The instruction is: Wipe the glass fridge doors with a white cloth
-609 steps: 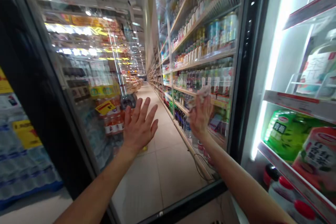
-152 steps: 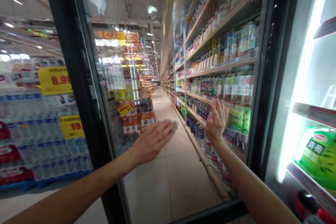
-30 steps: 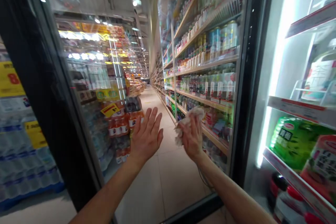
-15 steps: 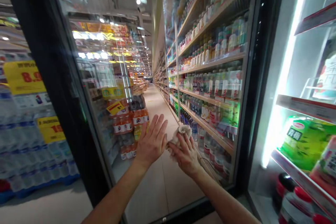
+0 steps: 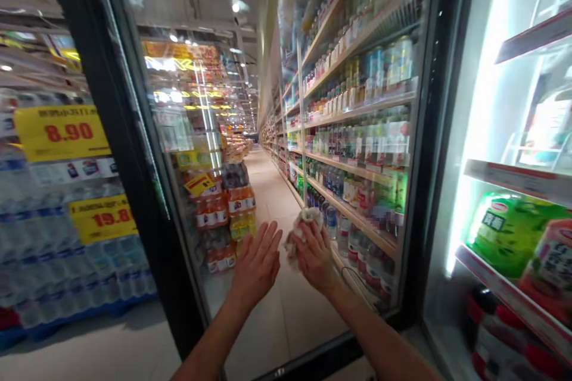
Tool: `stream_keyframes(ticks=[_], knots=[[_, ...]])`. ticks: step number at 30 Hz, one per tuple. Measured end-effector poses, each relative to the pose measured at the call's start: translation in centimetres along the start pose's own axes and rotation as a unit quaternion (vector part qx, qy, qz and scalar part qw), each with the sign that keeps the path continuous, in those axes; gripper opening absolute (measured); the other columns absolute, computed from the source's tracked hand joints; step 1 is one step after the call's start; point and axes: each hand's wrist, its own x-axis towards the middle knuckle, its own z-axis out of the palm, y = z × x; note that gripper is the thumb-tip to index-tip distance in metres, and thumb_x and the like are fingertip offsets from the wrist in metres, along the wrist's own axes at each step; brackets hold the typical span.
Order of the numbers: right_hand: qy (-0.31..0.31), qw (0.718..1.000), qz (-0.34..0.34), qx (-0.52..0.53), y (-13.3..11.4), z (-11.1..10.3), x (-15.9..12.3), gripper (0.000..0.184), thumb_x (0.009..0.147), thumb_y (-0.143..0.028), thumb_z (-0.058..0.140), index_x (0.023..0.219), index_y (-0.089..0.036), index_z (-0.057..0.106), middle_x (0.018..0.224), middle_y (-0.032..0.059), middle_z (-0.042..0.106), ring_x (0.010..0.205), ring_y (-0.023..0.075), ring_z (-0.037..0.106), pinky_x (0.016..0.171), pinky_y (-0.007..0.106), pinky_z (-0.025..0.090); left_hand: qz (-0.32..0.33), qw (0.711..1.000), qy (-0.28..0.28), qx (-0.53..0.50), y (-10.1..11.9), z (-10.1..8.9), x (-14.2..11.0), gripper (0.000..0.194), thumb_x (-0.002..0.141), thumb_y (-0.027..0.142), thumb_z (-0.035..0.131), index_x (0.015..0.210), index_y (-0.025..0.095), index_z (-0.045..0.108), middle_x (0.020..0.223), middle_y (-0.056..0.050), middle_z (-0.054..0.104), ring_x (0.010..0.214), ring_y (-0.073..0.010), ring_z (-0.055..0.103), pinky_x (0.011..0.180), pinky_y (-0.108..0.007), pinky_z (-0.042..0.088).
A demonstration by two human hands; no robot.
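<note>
A crumpled, pale cloth [image 5: 310, 216] is under my right hand [image 5: 314, 253], whose fingers press over it against the glass door [image 5: 272, 321]. Just to the left is my left hand [image 5: 257, 262], its fingers stretched out and nothing held in it. Whether the left palm touches the glass I cannot tell. The door has a black frame [image 5: 134, 202] and stands swung open. Shelves of bottles and an aisle show in the glass.
To the right is a lit fridge with a green drink pack [image 5: 503, 229] on its shelf [image 5: 509, 286]. Stacked water bottles [image 5: 89, 262] stand left beyond the door, under yellow price signs [image 5: 62, 131]. The door's lower frame [image 5: 313, 363] runs below my hands.
My left hand has moved slightly down, its fingers closer together. The cloth and right hand have shifted only a little. The door's left frame edge appears farther right.
</note>
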Motion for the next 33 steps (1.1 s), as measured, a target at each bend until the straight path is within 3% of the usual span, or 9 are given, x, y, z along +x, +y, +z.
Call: stream_keyframes(ticks=[4, 7, 11, 14, 19, 21, 27, 30, 33], knots=[[0.083, 0.986, 0.136, -0.045, 4.2, -0.7, 1.0, 0.05, 0.086, -0.014, 0.041, 0.135, -0.024, 0.037, 0.147, 0.0095, 0.03, 0.138, 0.025, 0.02, 0.109, 0.054, 0.022, -0.024, 1.0, 0.003, 0.015, -1.3, -1.2, -1.9, 0.054, 0.084, 0.021, 0.051, 0.136, 0.019, 0.035, 0.127, -0.009, 0.054, 0.131, -0.0167, 0.032, 0.112, -0.037, 0.016], [0.125, 0.974, 0.188, -0.033, 3.2, -0.4, 2.5, 0.051, 0.086, -0.014, 0.038, 0.137, -0.019, 0.035, 0.147, 0.013, 0.028, 0.139, 0.0282, 0.017, 0.108, 0.055, 0.025, -0.04, 0.999, 0.011, 0.031, -1.7, -1.7, -2.8, 0.06, 0.083, 0.023, 0.054, 0.138, 0.02, 0.031, 0.13, -0.011, 0.05, 0.132, -0.0176, 0.031, 0.112, -0.038, 0.018], [0.025, 0.999, -0.012, 0.021, -4.3, 1.5, 2.2, 0.041, 0.084, -0.018, 0.046, 0.124, -0.022, 0.051, 0.136, 0.0057, 0.048, 0.137, 0.0225, 0.024, 0.113, 0.045, 0.019, -0.064, 0.997, 0.008, 0.036, -2.1, -2.3, -3.4, 0.066, 0.082, 0.02, 0.055, 0.141, 0.02, 0.023, 0.139, -0.013, 0.038, 0.135, -0.0184, 0.024, 0.112, -0.04, 0.017], [-0.004, 0.995, -0.098, 0.035, -5.8, 1.9, 0.9, 0.034, 0.083, -0.023, 0.05, 0.116, -0.029, 0.057, 0.129, -0.0013, 0.055, 0.135, 0.0177, 0.027, 0.115, 0.041, 0.012, -0.078, 0.996, -0.002, 0.047, -2.9, -3.2, -4.4, 0.068, 0.083, 0.019, 0.053, 0.142, 0.02, 0.02, 0.143, -0.013, 0.032, 0.136, -0.0194, 0.021, 0.112, -0.044, 0.014], [0.061, 0.99, 0.116, -0.047, 0.3, 0.0, 1.8, 0.044, 0.086, -0.017, 0.042, 0.13, -0.025, 0.044, 0.144, 0.009, 0.036, 0.139, 0.0245, 0.02, 0.11, 0.052, 0.018, -0.089, 0.994, -0.022, 0.067, -3.3, -4.2, -5.5, 0.069, 0.083, 0.016, 0.052, 0.142, 0.02, 0.016, 0.145, -0.013, 0.028, 0.137, -0.0217, 0.02, 0.111, -0.046, 0.016], [0.09, 0.979, 0.176, -0.054, 0.1, -0.1, 2.7, 0.048, 0.086, -0.016, 0.04, 0.134, -0.023, 0.039, 0.148, 0.0109, 0.027, 0.139, 0.0272, 0.016, 0.107, 0.054, 0.022, -0.095, 0.993, -0.016, 0.07, -3.0, -4.2, -5.4, 0.069, 0.083, 0.016, 0.052, 0.142, 0.019, 0.017, 0.145, -0.013, 0.027, 0.137, -0.0223, 0.02, 0.111, -0.046, 0.016], [-0.019, 0.996, -0.079, 0.031, -8.2, 2.5, 1.9, 0.036, 0.083, -0.025, 0.05, 0.119, -0.03, 0.055, 0.135, 0.0, 0.049, 0.136, 0.0196, 0.025, 0.115, 0.044, 0.013, -0.09, 0.994, -0.016, 0.055, -3.2, -4.1, -5.5, 0.068, 0.083, 0.016, 0.051, 0.142, 0.02, 0.018, 0.145, -0.013, 0.028, 0.136, -0.0228, 0.02, 0.112, -0.046, 0.014], [-0.009, 0.997, -0.075, 0.022, -5.8, 1.9, 1.1, 0.035, 0.084, -0.023, 0.05, 0.118, -0.031, 0.055, 0.134, -0.0004, 0.05, 0.136, 0.0183, 0.026, 0.114, 0.046, 0.01, -0.085, 0.995, -0.026, 0.044, -3.6, -4.4, -5.8, 0.068, 0.083, 0.015, 0.05, 0.142, 0.02, 0.017, 0.145, -0.013, 0.027, 0.137, -0.0216, 0.019, 0.112, -0.044, 0.014], [0.04, 0.994, 0.092, -0.03, -0.8, 0.1, 1.3, 0.042, 0.086, -0.017, 0.043, 0.127, -0.026, 0.048, 0.142, 0.0078, 0.039, 0.139, 0.0232, 0.018, 0.111, 0.052, 0.016, -0.101, 0.994, -0.018, 0.037, -3.1, -4.4, -5.7, 0.067, 0.083, 0.016, 0.051, 0.142, 0.021, 0.02, 0.145, -0.011, 0.027, 0.137, -0.0208, 0.019, 0.112, -0.043, 0.013]])
